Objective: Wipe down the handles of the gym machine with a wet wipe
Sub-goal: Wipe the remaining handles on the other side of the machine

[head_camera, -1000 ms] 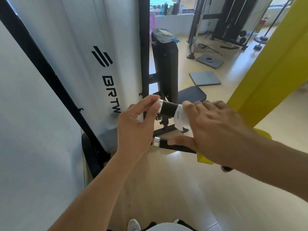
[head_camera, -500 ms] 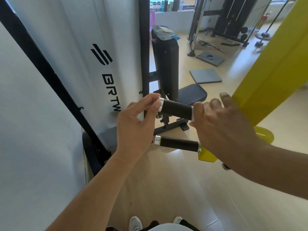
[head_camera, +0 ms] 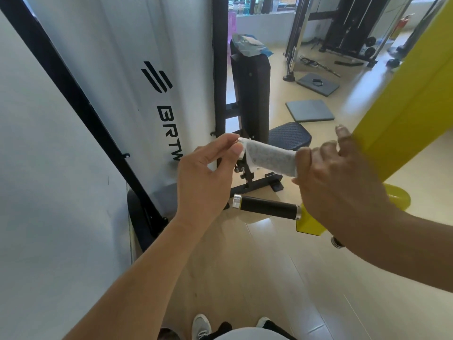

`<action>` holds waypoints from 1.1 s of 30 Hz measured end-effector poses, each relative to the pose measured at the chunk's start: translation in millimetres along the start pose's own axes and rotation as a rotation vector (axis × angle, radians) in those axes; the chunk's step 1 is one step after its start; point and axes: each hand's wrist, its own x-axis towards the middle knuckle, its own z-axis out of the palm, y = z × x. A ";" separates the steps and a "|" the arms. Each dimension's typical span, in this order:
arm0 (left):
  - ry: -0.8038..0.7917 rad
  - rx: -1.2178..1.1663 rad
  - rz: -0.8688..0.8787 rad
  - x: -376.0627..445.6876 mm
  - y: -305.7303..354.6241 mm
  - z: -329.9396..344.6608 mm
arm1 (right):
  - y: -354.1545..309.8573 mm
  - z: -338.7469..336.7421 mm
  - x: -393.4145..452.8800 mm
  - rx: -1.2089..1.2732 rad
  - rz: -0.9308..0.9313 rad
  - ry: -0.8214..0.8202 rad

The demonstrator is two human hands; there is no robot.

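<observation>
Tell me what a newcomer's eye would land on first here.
At centre, a thin white wet wipe lies wrapped around the upper black handle, the left hand pinching its end and the right hand gripping the other. Below sits a bare black foam handle with silver end caps. A bright yellow machine arm fills the right.

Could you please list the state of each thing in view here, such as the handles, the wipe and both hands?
upper handle: wrapped along its grip in the wipe.
wet wipe: spread flat around the upper handle.
lower handle: bare, untouched by either hand.
left hand: fingertips pinching the upper handle's free end.
right hand: gripping the wipe at the handle's inner end, index finger raised.
</observation>
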 end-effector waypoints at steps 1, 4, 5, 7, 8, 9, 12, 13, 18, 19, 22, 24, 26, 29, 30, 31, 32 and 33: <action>0.007 -0.010 -0.008 -0.5 1.1 0.9 | -4.6 -0.4 6.6 0.102 -0.021 0.067; 0.021 -0.033 -0.012 -1.6 3.0 1.2 | -21.7 -11.5 33.2 0.327 -0.086 0.243; 0.020 -0.035 -0.011 -1.6 3.1 0.5 | -27.2 -8.4 36.1 0.351 -0.146 0.318; 0.023 -0.036 -0.014 -1.8 4.7 -1.6 | -29.8 -8.4 41.1 0.359 -0.150 0.356; 0.028 -0.035 -0.015 -1.4 5.7 -2.5 | -24.7 -11.9 37.1 0.326 -0.119 0.234; 0.027 -0.031 -0.018 -1.0 7.6 -3.0 | -18.2 -12.8 30.3 0.264 -0.111 0.111; -0.003 -0.023 -0.052 1.7 8.1 -3.4 | 7.5 -4.4 4.3 0.018 -0.107 -0.066; -0.008 -0.012 -0.052 3.1 6.5 -3.4 | 12.1 -1.9 1.2 -0.039 -0.124 -0.060; -0.150 0.115 0.085 11.4 8.9 -4.2 | 9.8 -1.6 10.4 0.036 -0.153 -0.015; -0.202 0.169 0.160 13.4 10.9 -4.5 | 10.8 -3.6 9.7 0.001 -0.140 -0.006; -0.302 0.316 0.313 22.6 10.7 -8.4 | 23.1 -17.2 -2.4 -0.138 -0.156 0.002; -0.349 0.333 0.304 30.9 9.9 -14.0 | 32.7 -27.5 -7.9 -0.074 -0.145 0.073; -0.389 0.373 0.316 39.5 9.8 -19.0 | 27.4 -36.8 -6.1 0.126 -0.171 0.158; -0.412 0.420 0.396 47.6 11.1 -24.6 | -2.5 -34.9 8.3 0.500 -0.239 0.247; -0.418 0.424 0.400 48.5 11.0 -25.5 | -11.0 -32.7 14.0 0.580 -0.236 0.292; -0.421 0.425 0.383 48.8 10.4 -26.2 | -15.5 -30.7 18.2 0.616 -0.227 0.283; -0.420 0.427 0.348 48.5 9.8 -27.0 | -15.6 -30.8 21.1 0.628 -0.222 0.231; -0.415 0.424 0.308 47.5 8.7 -28.2 | -12.2 -31.1 22.6 0.636 -0.223 0.193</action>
